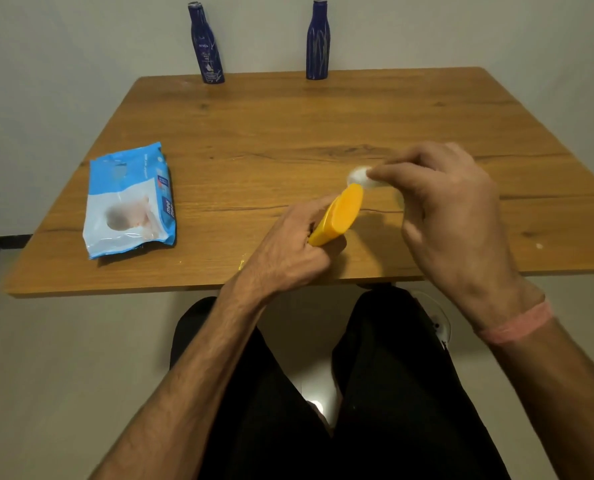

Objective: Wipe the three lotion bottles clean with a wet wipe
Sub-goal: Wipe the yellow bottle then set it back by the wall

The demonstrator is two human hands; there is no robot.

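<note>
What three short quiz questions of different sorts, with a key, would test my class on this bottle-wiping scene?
1. True or false: both dark blue bottles lie flat on the table.
2. Which hand grips the yellow bottle? A left, B right.
3. Fill in: the wipe packet lies to the ___ of the yellow bottle.

Key
1. False: both stand upright at the far edge.
2. A: the left hand grips it; the right hand pinches the white wipe at its upper end.
3. Left.
</note>
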